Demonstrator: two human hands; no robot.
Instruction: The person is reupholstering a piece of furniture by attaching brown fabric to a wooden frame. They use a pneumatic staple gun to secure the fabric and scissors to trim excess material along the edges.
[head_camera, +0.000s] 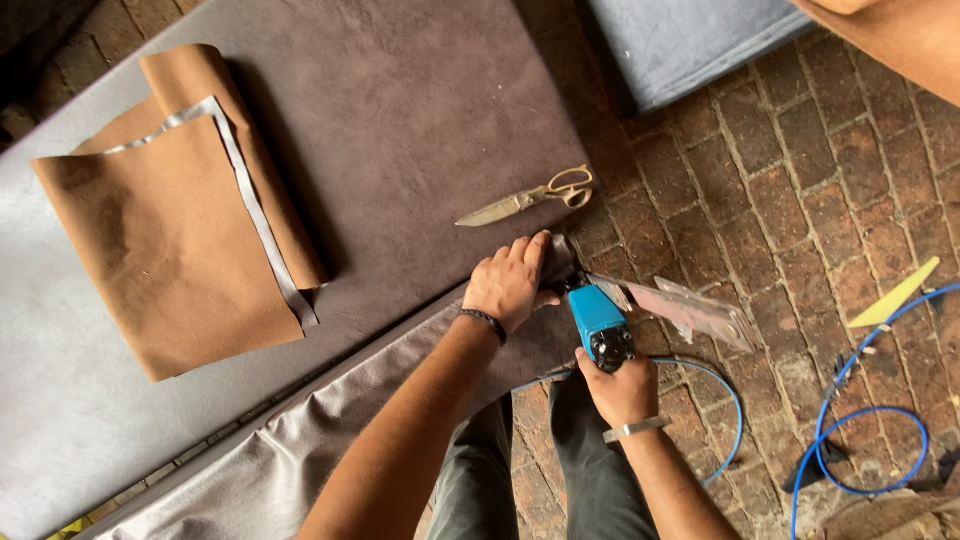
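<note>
Head view, near to far:
Trousers (560, 470): grey, at bottom edge, between both forearms.
Right hand (620, 388): fingers closed around rear grip of blue electric cutter (598, 320); metal bangle (632, 430) on wrist.
Cutter position: just ahead of right-hand fingers, body angled up and left, nose at corner of dark brown fabric (400, 130); front end just beside left-hand fingertips, contact not clear.
Blue cable (725, 390): loops from under right hand across brick floor (790, 200), coils further right.
Left hand (510, 285): flat, palm down, fingers close together and stretched forward, pressing fabric corner beside cutter; black band (486, 322) on wrist.
Grey lining (300, 450): shiny, hangs off table edge under left forearm.
Pale offcut (695, 310): lies on bricks to right of cutter, touching or just beside its front.
Yellow scrap (895, 295): on bricks, far right.
Scissors (528, 198): brass-coloured handles, blades shut, on fabric edge just beyond left fingertips, apart from them.
Tan fabric (170, 240): folded, with grey strip (255, 215) across it, well left of both hands.
Blue-grey cushion (690, 40): top of view, beyond bricks.
</note>
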